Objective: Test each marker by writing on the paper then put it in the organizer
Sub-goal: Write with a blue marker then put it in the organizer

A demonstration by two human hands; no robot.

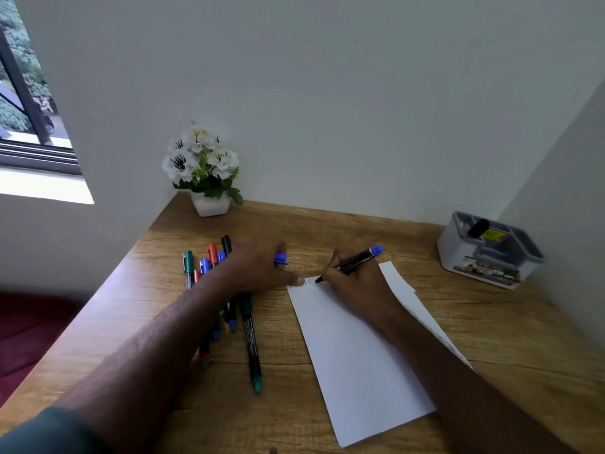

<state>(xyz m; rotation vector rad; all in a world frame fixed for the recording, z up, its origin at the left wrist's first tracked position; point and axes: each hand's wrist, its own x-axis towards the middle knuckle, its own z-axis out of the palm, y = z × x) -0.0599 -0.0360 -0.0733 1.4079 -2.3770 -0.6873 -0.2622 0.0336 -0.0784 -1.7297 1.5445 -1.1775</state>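
Nearest the front edge of the wooden desk (491, 326), a white sheet of paper (357, 362) lies slanted, its near corner close to that edge and its far end reaching toward the middle of the surface; a second sheet (397, 281) peeks out from under its right side. To the left of the paper, a loose pile of markers (229, 309) with green, blue, red and black caps lies near the left edge, one green-tipped marker (251, 347) stretching closest to the front.

The left hand (262, 265) reaches across that pile; one finger stretches out flat and presses the far left corner of the paper, while the other fingers curl around a blue cap (281, 259). The right hand (352, 283) rests on the far end of the paper and pinches a black marker with a blue end (358, 258) in a writing grip, its tip touching the sheet near the far left corner, beside faint marks.

Farther back, by the right edge against the side wall, stands a white organizer (458, 253) with grey compartments; a black marker (478, 228) already sits in one. In the far left corner, a small white pot of white flowers (204, 168) stands against the wall. A window (26, 103) opens at the left.
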